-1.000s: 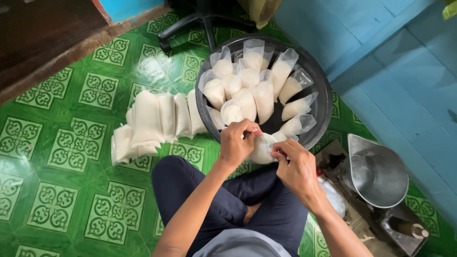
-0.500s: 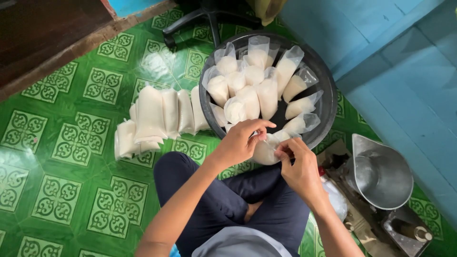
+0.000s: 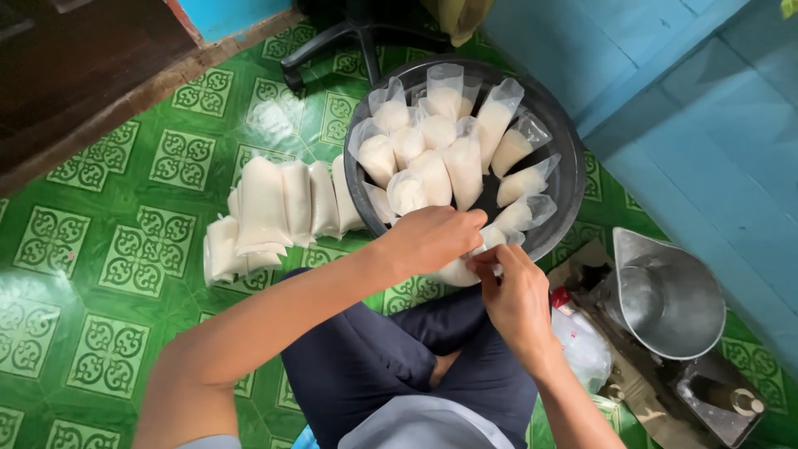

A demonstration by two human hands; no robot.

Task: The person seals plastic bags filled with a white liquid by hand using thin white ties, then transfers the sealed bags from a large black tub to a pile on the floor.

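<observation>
My left hand (image 3: 432, 239) and my right hand (image 3: 514, 287) meet over one small clear plastic bag of white liquid (image 3: 459, 272) at the near rim of a round black basin (image 3: 559, 150). Both hands pinch the bag's neck, fingers closed on it. The basin holds several similar filled bags (image 3: 449, 141) standing upright with open tops. I sit cross-legged in dark trousers (image 3: 391, 357) just below the basin.
A row of sealed white bags (image 3: 274, 208) lies on the green patterned floor tiles (image 3: 100, 249) left of the basin. A metal scoop on a scale (image 3: 665, 295) stands at the right, beside a clear plastic bag (image 3: 582, 345). A blue wall (image 3: 665, 75) runs behind.
My hands stay at the bag's neck, with small finger shifts. The view has drifted slightly; the basin and bags have not moved.
</observation>
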